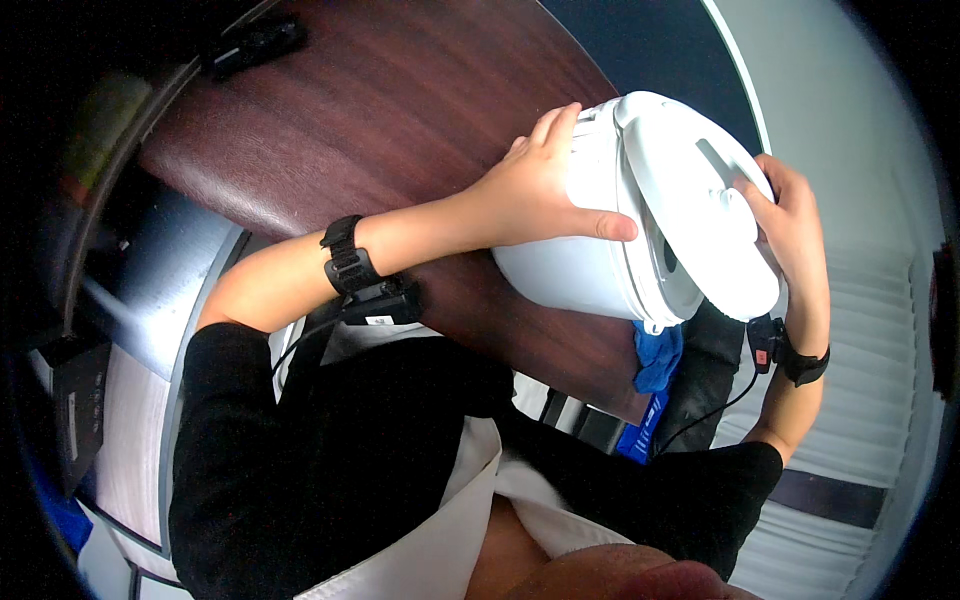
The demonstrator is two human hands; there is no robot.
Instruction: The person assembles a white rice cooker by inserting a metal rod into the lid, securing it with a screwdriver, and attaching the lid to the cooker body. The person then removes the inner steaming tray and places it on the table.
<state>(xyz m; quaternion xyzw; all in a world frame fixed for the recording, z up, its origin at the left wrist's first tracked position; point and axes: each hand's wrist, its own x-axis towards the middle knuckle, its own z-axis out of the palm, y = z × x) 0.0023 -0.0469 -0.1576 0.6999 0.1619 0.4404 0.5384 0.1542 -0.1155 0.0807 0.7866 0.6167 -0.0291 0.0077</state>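
Observation:
A white round tub (570, 275) leans tilted over the dark wooden table. My left hand (540, 190) grips its side, the fingers over the far part and the thumb stretched along the wall near the rim. A white round lid (690, 220) with a small knob and a dark slot sits askew at the tub's mouth. Between lid and tub a gap shows on the near side, with something dark inside that I cannot make out. My right hand (795, 215) holds the lid at its right edge, thumb on its outer face near the knob.
The brown table (370, 120) curves away to the left, with a black object (258, 48) at its far edge. A blue cloth (657, 355) hangs by the table's right corner. Pale pleated curtain (860, 340) lies right. Black straps with cabled devices circle both my wrists.

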